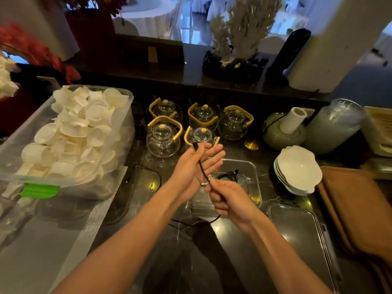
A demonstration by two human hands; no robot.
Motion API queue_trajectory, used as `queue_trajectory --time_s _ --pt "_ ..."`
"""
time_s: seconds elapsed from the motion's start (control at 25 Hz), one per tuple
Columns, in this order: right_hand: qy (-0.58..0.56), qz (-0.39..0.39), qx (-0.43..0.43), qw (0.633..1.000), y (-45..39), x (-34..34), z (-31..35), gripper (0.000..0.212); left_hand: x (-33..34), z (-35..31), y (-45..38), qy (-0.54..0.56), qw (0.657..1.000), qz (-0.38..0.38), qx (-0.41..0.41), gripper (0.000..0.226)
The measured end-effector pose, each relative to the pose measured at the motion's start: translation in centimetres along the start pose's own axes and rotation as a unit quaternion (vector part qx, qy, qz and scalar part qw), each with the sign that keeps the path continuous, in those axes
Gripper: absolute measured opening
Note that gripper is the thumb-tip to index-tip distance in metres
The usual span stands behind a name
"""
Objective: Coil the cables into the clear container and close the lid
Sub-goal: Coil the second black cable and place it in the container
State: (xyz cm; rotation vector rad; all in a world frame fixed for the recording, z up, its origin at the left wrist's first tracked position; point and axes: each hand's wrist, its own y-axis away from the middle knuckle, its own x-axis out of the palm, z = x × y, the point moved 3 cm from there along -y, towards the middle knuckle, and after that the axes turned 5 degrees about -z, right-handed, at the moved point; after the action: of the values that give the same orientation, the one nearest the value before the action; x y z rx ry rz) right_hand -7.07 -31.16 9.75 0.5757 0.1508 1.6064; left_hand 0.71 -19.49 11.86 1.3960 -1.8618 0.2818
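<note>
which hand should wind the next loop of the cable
Right. The right hand already grips the black cable on its slack side, while the left hand holds the plug end with fingers extended as a form.

Thin black cable (202, 169) — taut above open clear container (253, 183), coiled cable (228, 176) inside, lid (297, 234) beside it
</note>
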Motion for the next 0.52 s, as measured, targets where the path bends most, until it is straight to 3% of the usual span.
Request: queue_trajectory --time_s 0.08,0.52 --pt "-0.011 0.006 0.003 1.000 0.7 -0.8 -0.2 0.032 1.1 0.4 -0.4 0.036 0.999 0.017 -0.013 0.028" --pt "-0.081 0.168 0.054 0.981 1.4 -3.0 1.5 0.028 3.4 3.3 -1.1 0.007 0.979 0.150 -0.140 0.059"
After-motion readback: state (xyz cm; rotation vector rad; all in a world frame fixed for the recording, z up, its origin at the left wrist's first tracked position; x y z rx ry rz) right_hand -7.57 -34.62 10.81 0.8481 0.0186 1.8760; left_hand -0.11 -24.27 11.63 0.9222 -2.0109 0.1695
